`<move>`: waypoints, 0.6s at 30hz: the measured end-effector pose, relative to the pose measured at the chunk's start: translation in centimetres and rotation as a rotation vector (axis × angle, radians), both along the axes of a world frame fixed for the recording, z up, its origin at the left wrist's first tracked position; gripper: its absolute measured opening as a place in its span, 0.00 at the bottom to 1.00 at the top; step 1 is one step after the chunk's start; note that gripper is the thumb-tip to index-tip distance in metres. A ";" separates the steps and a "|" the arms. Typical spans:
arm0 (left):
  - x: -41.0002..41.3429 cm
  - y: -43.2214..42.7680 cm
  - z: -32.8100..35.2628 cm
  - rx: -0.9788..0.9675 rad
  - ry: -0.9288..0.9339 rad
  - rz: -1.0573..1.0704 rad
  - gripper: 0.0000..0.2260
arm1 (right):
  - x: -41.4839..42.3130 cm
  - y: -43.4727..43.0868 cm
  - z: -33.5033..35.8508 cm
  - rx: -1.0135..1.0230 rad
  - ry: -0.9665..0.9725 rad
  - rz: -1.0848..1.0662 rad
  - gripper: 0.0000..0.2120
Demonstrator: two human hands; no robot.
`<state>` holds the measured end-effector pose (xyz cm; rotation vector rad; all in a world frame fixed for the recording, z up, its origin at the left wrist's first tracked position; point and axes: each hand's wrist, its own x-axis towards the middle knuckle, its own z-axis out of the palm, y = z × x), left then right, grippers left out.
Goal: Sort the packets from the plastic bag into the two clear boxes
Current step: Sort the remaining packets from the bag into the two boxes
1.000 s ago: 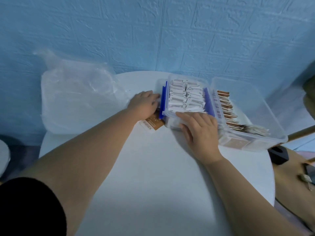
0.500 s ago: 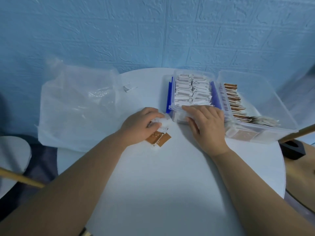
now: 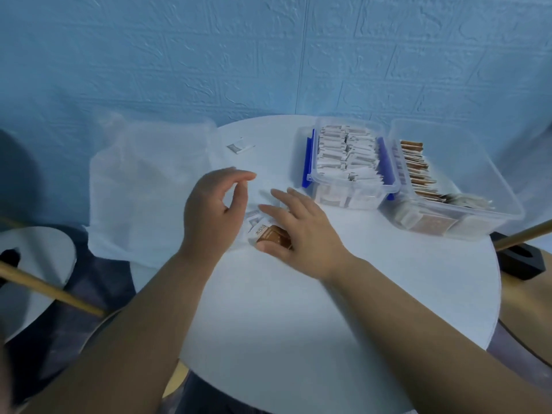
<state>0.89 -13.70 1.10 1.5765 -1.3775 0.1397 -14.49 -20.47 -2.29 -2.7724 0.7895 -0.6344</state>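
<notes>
Two hands meet over a small pile of packets [image 3: 254, 224] in the middle part of the round white table [image 3: 328, 324]. The left hand [image 3: 215, 213] is lifted a little, just left of the pile. Its fingers [image 3: 239, 174] are bent in a loose curve, with forefinger and thumb apart, and it holds nothing that I can see. The right hand [image 3: 304, 228] rests on the pile with its fingers [image 3: 277, 212] straight and spread. Its thumb touches a brown packet [image 3: 273, 236] at the near side of the pile, and some white ones show between the two hands. The bag [image 3: 149, 180], clear and crumpled, lies on the left part of the table and hangs over its edge; what is inside it I cannot tell. One lone packet [image 3: 239, 147], white, lies at the far side of the table, just beside the bag. Two clear boxes stand side by side, touching, on the far right part of the table. The left box [image 3: 358, 184] has blue clips [image 3: 307, 162] on its sides and is full of white packets [image 3: 337, 156] standing in rows. The right box [image 3: 478, 162] holds a row of brown packets [image 3: 415, 165] along its left wall and some pale ones at the near end. Behind the table is a blue wall [image 3: 268, 55] with a brick pattern. A wooden stick [image 3: 50, 294] shows below the table on the left, and another stick [image 3: 522, 237] with a black block [image 3: 519, 261] is on the right.
</notes>
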 end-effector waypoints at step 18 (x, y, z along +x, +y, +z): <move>2.7 1.6 -4.2 0.545 -0.168 0.117 0.31 | 2.8 -2.2 4.9 0.208 0.157 0.147 0.26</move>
